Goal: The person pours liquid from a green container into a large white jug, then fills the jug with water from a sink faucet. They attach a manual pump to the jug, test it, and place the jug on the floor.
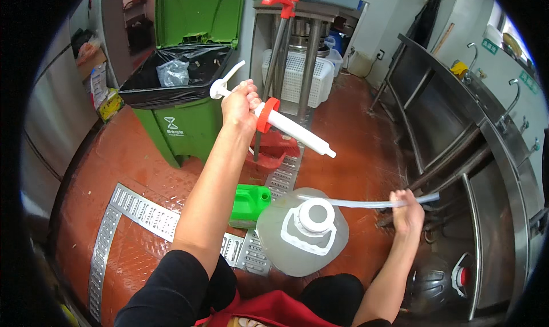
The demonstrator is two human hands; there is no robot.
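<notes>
My left hand (241, 106) grips a white plastic pump dispenser (296, 132) by its upper shaft. The pump has a red screw collar (268, 115) and a curved spout (234, 71); its narrow lower end points down to the right. In my right hand (406, 211) is a translucent plastic tube (364, 204), held roughly level. The tube's far end passes behind the neck of a large jug (300, 254) of cloudy liquid, which stands before me with a white handle and a white-rimmed mouth (317, 214). Beside the jug sits a green plastic jerrycan (248, 205), its small mouth uncapped.
A green wheeled bin (184, 132), lid up and black-lined, stands at the back left. Red brushes and a dustpan (274, 149) rest near a metal drain grate (146, 211). Steel sinks (484, 112) line the right, with a clear jug (429, 284) below. A white basket (319, 76) sits behind.
</notes>
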